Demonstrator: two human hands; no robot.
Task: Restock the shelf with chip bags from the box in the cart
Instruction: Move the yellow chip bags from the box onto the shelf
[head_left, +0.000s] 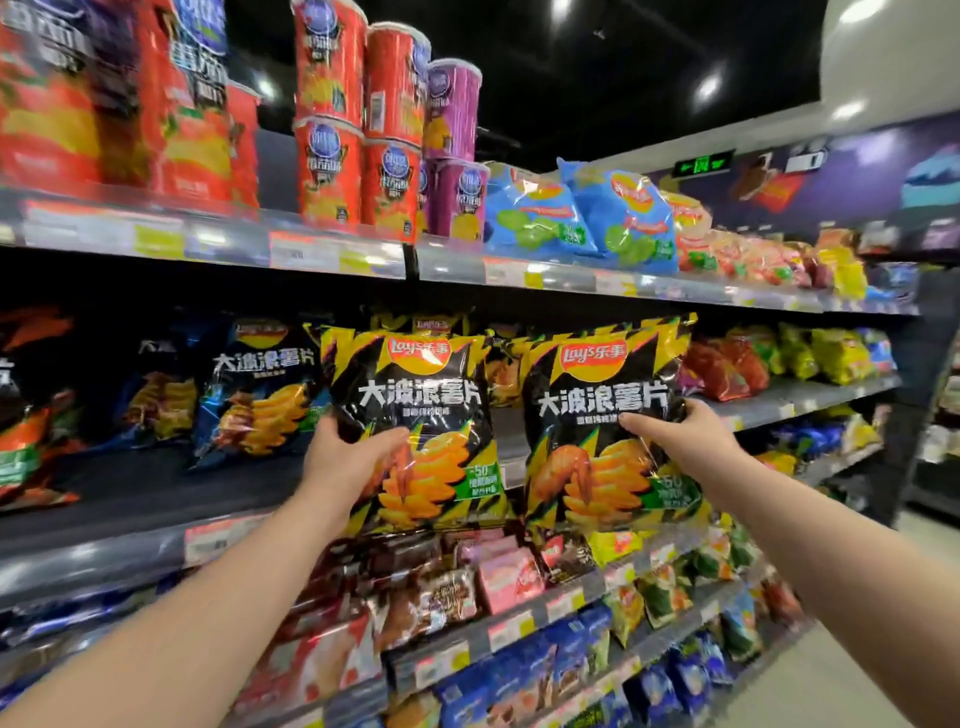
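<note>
I hold two black-and-yellow chip bags up in front of the middle shelf (156, 499). My left hand (348, 457) grips the left chip bag (415, 395) at its lower left side. My right hand (680, 431) grips the right chip bag (597, 395) at its right edge, thumb across the front. Both bags stand upright, side by side, a little in front of the shelf edge. More bags of the same kind (498, 374) sit behind them on the shelf. The cart and the box are out of view.
Dark blue chip bags (260, 395) stand to the left on the same shelf, with bare shelf in front of them. Red and purple canisters (363, 135) and blue bags (576, 218) fill the top shelf. Lower shelves (519, 623) hold several snack packs. The aisle floor (857, 675) runs to the right.
</note>
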